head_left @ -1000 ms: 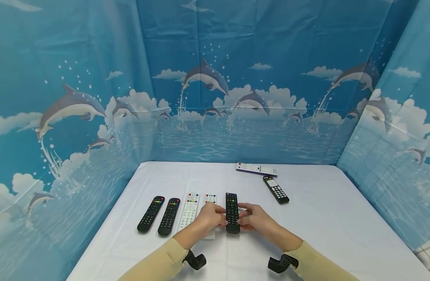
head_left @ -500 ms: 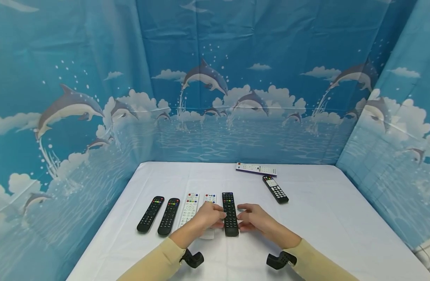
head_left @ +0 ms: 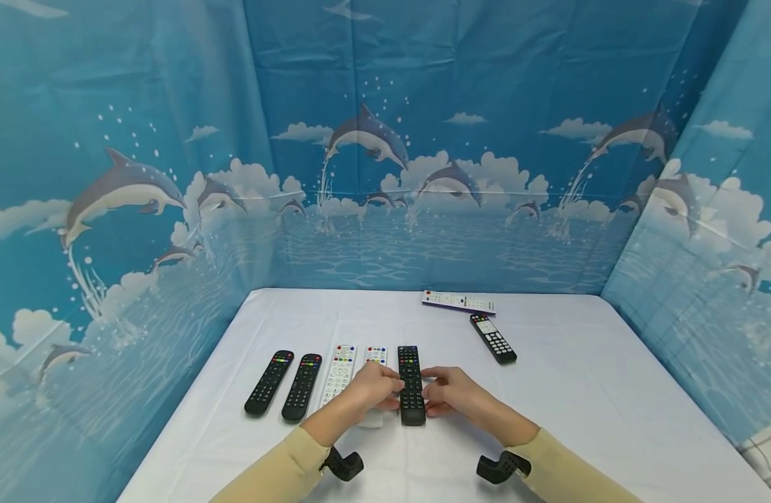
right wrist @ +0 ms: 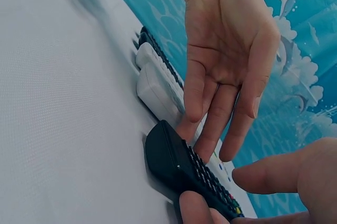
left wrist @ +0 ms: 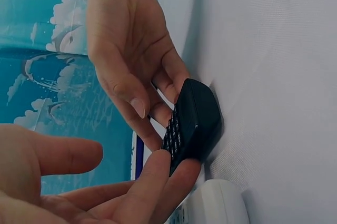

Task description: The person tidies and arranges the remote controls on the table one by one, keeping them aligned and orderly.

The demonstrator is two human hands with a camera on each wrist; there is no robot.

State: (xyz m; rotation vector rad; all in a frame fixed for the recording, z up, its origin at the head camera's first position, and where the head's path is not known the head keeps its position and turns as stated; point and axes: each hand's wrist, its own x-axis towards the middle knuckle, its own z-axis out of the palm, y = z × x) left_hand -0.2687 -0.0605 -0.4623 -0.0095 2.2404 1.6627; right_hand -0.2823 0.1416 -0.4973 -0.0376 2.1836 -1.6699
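We see our left hand point(head_left: 375, 391) and right hand point(head_left: 454, 395) flanking the black remote point(head_left: 412, 384) between them on the table point(head_left: 580, 391), straightened fingers point(left wrist: 174, 179) pressing its long edges, palms facing.

Bright even head view, edges bowed; wrist views dimmer, near fingers blurred

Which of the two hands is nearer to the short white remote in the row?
Left. The left hand lies over the short white remote; the right hand is beyond the black remote between the hands.
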